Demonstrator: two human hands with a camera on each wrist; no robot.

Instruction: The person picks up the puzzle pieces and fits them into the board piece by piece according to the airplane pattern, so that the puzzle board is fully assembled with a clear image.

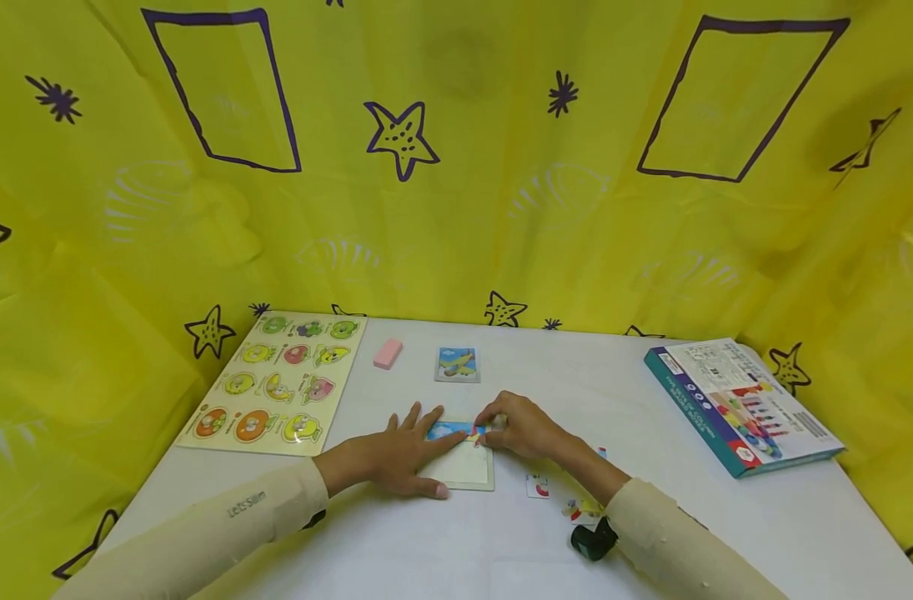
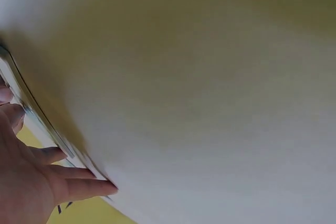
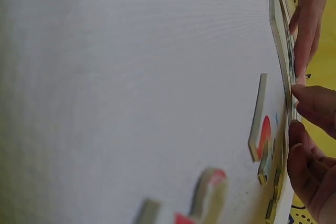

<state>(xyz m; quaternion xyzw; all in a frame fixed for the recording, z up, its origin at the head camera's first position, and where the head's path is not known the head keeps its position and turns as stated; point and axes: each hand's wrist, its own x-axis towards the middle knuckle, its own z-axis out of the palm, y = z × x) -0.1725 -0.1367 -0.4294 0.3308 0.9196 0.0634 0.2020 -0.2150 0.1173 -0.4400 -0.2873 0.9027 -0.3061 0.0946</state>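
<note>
A small jigsaw puzzle tray [image 1: 473, 473] lies flat at the front middle of the table, with blue sky pieces along its far side. My left hand [image 1: 407, 454] rests on its left part, fingers spread, the index fingertip touching the pieces. From the right, my right hand [image 1: 527, 427] has its fingers curled at the tray's right side and pinches a colourful puzzle piece [image 1: 474, 432] at the row's end; the fingers partly hide it. In the right wrist view, loose puzzle pieces [image 3: 260, 124] lie beside the tray.
Beyond the tray are a small airplane picture [image 1: 457, 364] and a pink block [image 1: 388, 353]. A fruit board [image 1: 276, 379] lies left, a toy box [image 1: 741, 404] right. More loose pieces [image 1: 537, 487] and a black object [image 1: 594, 540] lie near the right forearm.
</note>
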